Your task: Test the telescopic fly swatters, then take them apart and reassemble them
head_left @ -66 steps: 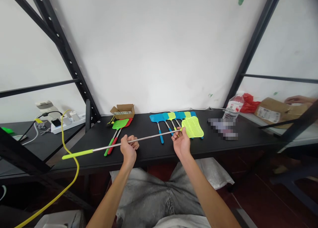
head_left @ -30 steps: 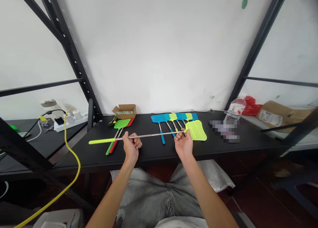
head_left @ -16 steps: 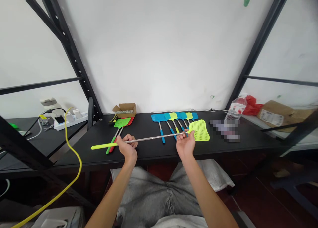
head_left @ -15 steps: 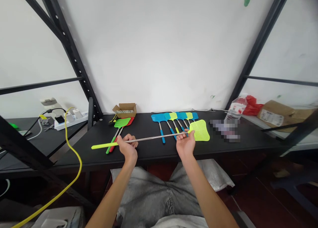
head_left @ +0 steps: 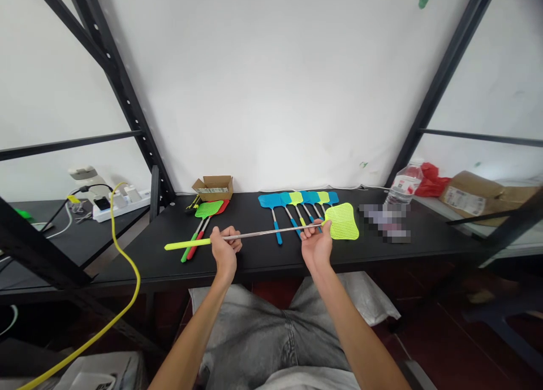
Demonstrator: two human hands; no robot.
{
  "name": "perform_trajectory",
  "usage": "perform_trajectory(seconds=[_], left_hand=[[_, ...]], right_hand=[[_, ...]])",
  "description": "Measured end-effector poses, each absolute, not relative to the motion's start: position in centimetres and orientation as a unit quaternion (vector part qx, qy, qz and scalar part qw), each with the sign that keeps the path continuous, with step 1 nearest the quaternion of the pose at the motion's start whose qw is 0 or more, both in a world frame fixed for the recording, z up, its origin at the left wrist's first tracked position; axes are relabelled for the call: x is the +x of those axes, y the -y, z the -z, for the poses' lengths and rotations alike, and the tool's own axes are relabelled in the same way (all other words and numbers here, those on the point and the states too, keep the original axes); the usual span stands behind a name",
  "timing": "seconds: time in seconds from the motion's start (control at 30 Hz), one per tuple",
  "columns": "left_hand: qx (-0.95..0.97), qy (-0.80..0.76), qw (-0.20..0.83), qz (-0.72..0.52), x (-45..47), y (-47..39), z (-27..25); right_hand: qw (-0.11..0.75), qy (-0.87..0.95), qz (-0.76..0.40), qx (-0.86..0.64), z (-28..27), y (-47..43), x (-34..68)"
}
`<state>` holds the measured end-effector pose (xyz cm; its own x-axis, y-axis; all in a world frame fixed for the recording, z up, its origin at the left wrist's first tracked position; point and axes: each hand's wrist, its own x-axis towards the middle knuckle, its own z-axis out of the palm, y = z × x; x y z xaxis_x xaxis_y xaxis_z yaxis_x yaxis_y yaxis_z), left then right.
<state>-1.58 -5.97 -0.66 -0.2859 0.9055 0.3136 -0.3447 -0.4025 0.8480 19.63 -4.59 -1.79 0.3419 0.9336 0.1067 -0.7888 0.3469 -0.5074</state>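
Across the front of the black table, both hands hold up a yellow-green fly swatter (head_left: 341, 222) with a long metal shaft. My left hand (head_left: 224, 251) is closed round the shaft just beside the handle, which sticks out to the left. My right hand (head_left: 317, 245) pinches the shaft where it meets the perforated head. Behind it lies a row of blue and yellow-green fly swatters (head_left: 271, 201), heads toward the wall. Farther left, a green fly swatter (head_left: 208, 209) overlaps a red fly swatter (head_left: 223, 206).
A small open cardboard box (head_left: 214, 188) stands by the wall. At the right are a plastic bottle (head_left: 403, 185), a red bag (head_left: 433, 179) and a brown package (head_left: 470, 195). A yellow cable (head_left: 134, 277) hangs at the left near a power strip (head_left: 123, 206). Black metal posts (head_left: 127, 95) frame the table.
My left hand and the swatter's handle have moved right and slightly up, and the distance between handle and head is shorter. My right hand has stayed almost still.
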Motion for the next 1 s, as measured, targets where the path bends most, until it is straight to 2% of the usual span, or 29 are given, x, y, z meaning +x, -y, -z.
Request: perform_trajectory(seconds=[0.47, 0.63, 0.83, 1.0], left_hand=[[0.543, -0.359, 0.494, -0.577, -0.69, 6.03, 0.51], [0.551, -0.353, 0.511, -0.558, -0.64, 5.92, 0.71], [0.517, -0.346, 0.510, -0.594, -0.82, 5.84, 0.60], [0.385, -0.312, 0.487, -0.719, -1.41, 6.04, -0.04]], right_hand=[[0.783, 0.229, -0.537, -0.216, 1.26, 4.95, 18.79], [0.778, 0.246, -0.536, -0.218, 1.22, 5.06, 18.67], [0.765, 0.246, -0.556, -0.213, 1.53, 4.84, 18.87], [0.774, 0.211, -0.561, -0.205, 1.51, 4.93, 19.48]])
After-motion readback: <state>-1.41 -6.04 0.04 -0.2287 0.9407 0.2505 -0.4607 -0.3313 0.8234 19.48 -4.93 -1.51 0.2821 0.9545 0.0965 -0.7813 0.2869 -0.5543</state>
